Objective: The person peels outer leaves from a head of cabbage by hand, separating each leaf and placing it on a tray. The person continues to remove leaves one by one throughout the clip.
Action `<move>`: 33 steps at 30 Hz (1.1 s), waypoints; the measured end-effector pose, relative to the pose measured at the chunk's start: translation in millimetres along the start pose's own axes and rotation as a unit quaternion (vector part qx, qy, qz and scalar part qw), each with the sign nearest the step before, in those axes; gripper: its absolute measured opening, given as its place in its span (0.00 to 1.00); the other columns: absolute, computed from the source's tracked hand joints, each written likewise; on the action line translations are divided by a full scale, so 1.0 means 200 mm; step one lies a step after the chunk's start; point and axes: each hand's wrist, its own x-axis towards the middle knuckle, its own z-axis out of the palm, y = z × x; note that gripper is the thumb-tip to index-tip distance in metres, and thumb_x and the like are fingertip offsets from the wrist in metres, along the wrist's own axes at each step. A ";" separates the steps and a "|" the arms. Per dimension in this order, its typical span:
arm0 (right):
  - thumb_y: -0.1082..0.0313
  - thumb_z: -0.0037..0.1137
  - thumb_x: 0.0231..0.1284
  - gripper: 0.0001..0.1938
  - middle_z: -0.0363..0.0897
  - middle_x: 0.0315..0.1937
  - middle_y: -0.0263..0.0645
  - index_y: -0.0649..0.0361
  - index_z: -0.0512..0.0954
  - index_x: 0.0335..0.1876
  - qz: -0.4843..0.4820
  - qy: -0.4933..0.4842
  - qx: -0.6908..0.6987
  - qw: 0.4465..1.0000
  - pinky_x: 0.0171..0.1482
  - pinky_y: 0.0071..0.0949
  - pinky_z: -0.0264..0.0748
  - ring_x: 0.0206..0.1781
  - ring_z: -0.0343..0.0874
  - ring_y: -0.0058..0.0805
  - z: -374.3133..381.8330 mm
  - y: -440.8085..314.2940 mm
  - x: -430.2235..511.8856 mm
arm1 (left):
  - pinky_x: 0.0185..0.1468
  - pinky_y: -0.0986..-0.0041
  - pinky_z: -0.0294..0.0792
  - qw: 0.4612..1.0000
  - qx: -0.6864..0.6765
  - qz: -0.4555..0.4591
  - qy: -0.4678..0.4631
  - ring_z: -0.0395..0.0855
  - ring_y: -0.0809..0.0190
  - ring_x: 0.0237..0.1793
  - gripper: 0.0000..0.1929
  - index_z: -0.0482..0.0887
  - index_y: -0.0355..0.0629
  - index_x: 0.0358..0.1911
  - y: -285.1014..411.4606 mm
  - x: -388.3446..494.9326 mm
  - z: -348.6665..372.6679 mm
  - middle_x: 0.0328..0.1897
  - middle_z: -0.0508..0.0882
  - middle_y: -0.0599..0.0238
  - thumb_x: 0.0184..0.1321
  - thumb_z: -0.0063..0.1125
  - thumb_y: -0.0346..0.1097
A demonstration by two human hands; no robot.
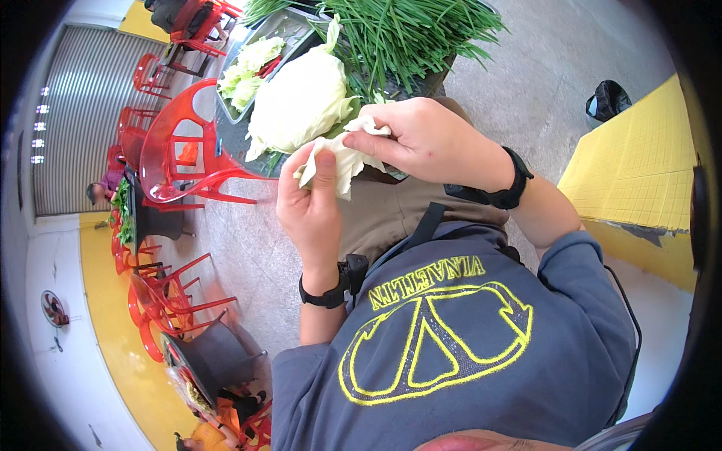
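Observation:
A pale, crumpled cabbage leaf [351, 159] is stretched between my two hands above my lap. My left hand [316, 197] pinches one side of it between thumb and fingers. The other side is gripped by my right hand [423, 141]. Just beyond them, a large pale green head of cabbage [302, 96] lies on the table, partly over the edge of a metal tray [240, 119]. Torn green leaves [248, 73] and some red pieces [268, 66] are in that tray. Long green chives or similar stalks [406, 36] are heaped beside the cabbage.
A red plastic chair [155, 149] stands close to the table's left side. More red chairs, dark tables and other people are farther left. A yellow tiled block [632, 163] stands at the right, near a bin with a black bag [609, 101].

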 end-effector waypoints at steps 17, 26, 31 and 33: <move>0.63 0.49 0.81 0.09 0.77 0.28 0.37 0.62 0.73 0.47 -0.262 0.200 0.109 0.938 0.31 0.26 0.72 0.26 0.73 0.25 0.08 -0.09 -0.11 | 0.48 0.77 0.79 0.950 -0.296 -0.083 0.049 0.87 0.69 0.40 0.15 0.84 0.36 0.54 -0.12 0.14 -0.27 0.47 0.89 0.63 0.73 0.63 0.40; 0.66 0.54 0.78 0.08 0.78 0.32 0.32 0.57 0.70 0.53 0.167 -0.037 0.197 0.965 0.29 0.17 0.73 0.30 0.77 0.16 0.42 -0.02 0.14 | 0.50 0.72 0.82 0.969 -0.179 -0.032 0.168 0.89 0.61 0.45 0.20 0.75 0.34 0.63 -0.34 0.05 -1.08 0.53 0.86 0.54 0.77 0.56 0.40; 0.65 0.51 0.74 0.13 0.82 0.40 0.36 0.64 0.73 0.55 0.083 -0.163 0.141 0.973 0.33 0.22 0.79 0.35 0.81 0.21 0.69 0.03 0.71 | 0.51 0.72 0.82 0.965 -0.179 -0.069 0.178 0.88 0.61 0.49 0.23 0.70 0.34 0.67 -0.36 -0.08 -1.19 0.54 0.85 0.55 0.77 0.56 0.41; 0.64 0.56 0.65 0.15 0.85 0.40 0.55 0.64 0.80 0.51 -0.052 -0.134 -0.075 0.987 0.53 0.41 0.79 0.47 0.84 0.54 0.81 0.05 0.94 | 0.52 0.73 0.81 0.965 -0.171 -0.077 0.186 0.88 0.62 0.49 0.24 0.70 0.35 0.68 -0.39 -0.11 -1.22 0.55 0.85 0.56 0.77 0.56 0.42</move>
